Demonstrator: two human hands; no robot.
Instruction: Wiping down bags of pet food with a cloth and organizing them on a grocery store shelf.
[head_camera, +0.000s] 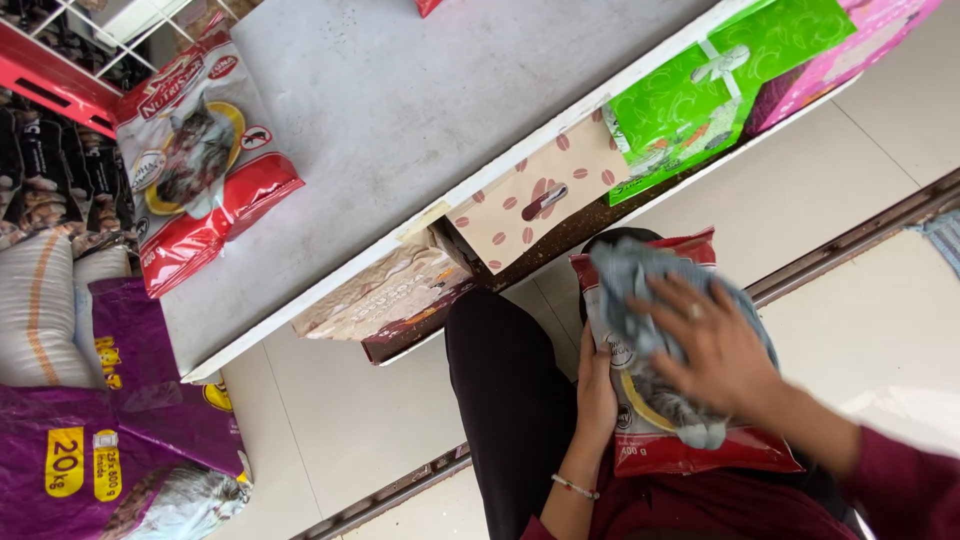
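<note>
The right hand, nearest the camera, lies flat with fingers spread on a crumpled grey cloth, pressing it against the face of a red glossy pet-food pouch; this grip is open-palmed, not curled around anything. The left hand is clamped on the pouch's left edge, thumb hidden behind it. The pouch rests upright on the lap, over black trousers, below the bench front edge. It shows a pale panel with a cat picture and a yellow ring, mostly covered by cloth.

The grey-topped white-edged bench has wide bare surface at centre. A second red cat-food pouch lies near its left edge. Under the front edge hang a bean-patterned beige bag and a green bag. A purple sack stands on the tiled floor at left.
</note>
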